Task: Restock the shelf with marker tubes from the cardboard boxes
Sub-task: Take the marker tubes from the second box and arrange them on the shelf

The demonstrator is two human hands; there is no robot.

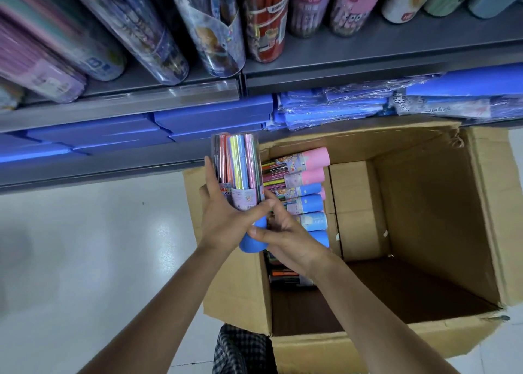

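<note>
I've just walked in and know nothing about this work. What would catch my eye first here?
First, the clear marker tube with a blue cap, held up in the middle by both the left hand and the right hand. Just behind it sits a big open cardboard box on the floor, with more pink and blue tubes stacked along its left side. Across the top runs a grey shelf lined with colourful tubes.

Glossy white floor, stacked blue flat boxes above the floor, plastic-wrapped blue packs right of those boxes, checked fabric at the floor's lower edge
</note>
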